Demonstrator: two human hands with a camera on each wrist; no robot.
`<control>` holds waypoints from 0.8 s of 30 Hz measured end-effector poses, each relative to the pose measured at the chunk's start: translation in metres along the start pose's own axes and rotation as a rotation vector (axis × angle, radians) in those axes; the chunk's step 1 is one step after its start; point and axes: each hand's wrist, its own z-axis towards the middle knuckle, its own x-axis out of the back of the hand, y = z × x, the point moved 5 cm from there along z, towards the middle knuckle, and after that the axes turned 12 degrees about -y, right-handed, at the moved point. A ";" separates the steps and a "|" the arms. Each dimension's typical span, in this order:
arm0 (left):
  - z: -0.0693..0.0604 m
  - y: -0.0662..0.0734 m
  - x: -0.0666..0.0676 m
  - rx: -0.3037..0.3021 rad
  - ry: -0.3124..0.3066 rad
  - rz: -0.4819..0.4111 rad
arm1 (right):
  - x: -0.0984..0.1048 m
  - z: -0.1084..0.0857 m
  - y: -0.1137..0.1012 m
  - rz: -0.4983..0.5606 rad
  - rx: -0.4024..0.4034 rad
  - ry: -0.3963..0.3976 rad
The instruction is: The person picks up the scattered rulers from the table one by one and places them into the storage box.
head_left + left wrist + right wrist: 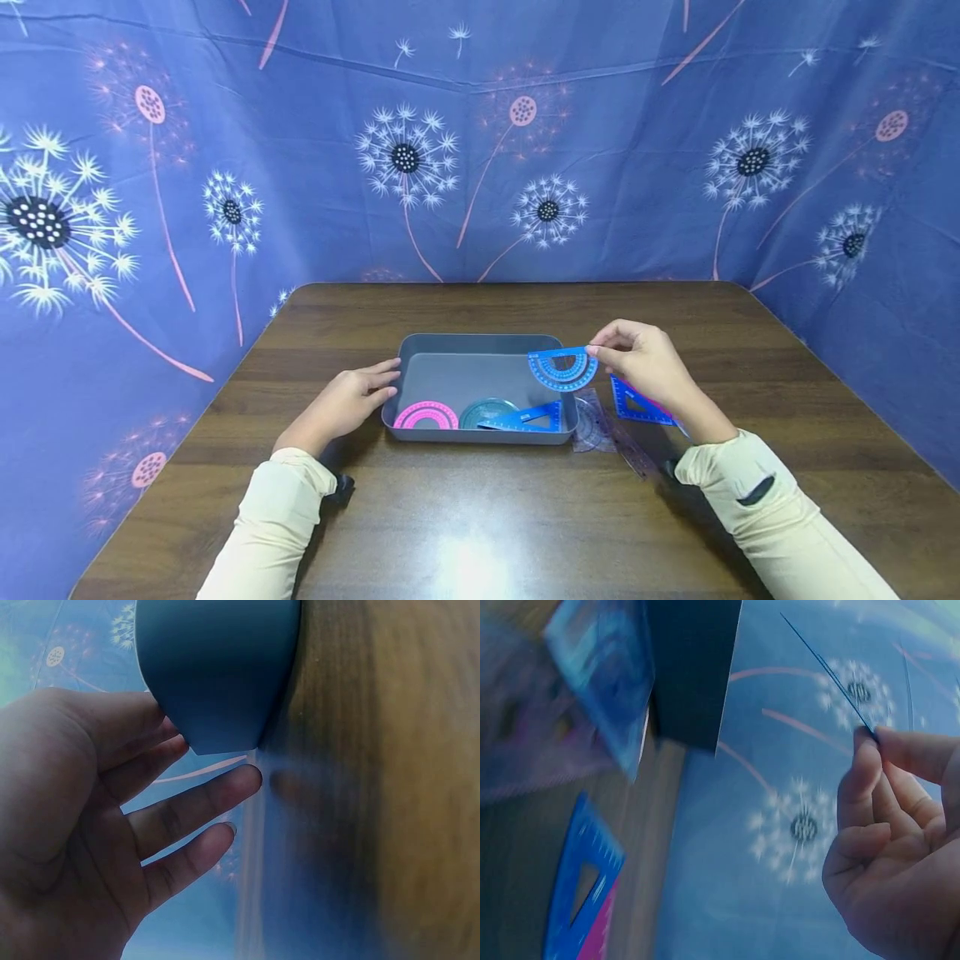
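Note:
My right hand pinches a blue protractor by its corner, above the right end of a grey tray. In the right wrist view this protractor appears edge-on between thumb and finger. At the tray's left wall rests my left hand; some fingertips touch the wall, while others are spread apart in the left wrist view. Along the tray's near side lie a pink protractor, a green protractor and a blue set square, which partly covers the green one.
Right of the tray, a clear plastic stencil lies on the wooden table. Near it another blue set square overlaps a pink piece, partly hidden by my right hand. A dandelion-patterned blue cloth hangs behind the table.

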 end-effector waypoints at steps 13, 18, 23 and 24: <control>0.002 0.005 -0.001 0.000 -0.010 0.008 | -0.055 0.021 -0.007 -0.017 0.034 -0.243; 0.001 0.004 0.000 0.007 -0.008 0.007 | -0.070 0.022 -0.007 -0.052 0.104 -0.308; -0.001 0.003 0.000 0.013 -0.008 0.009 | -0.083 0.021 -0.010 -0.210 0.142 -0.350; -0.001 0.003 0.001 0.014 -0.008 0.008 | -0.084 0.020 -0.011 -0.245 0.148 -0.356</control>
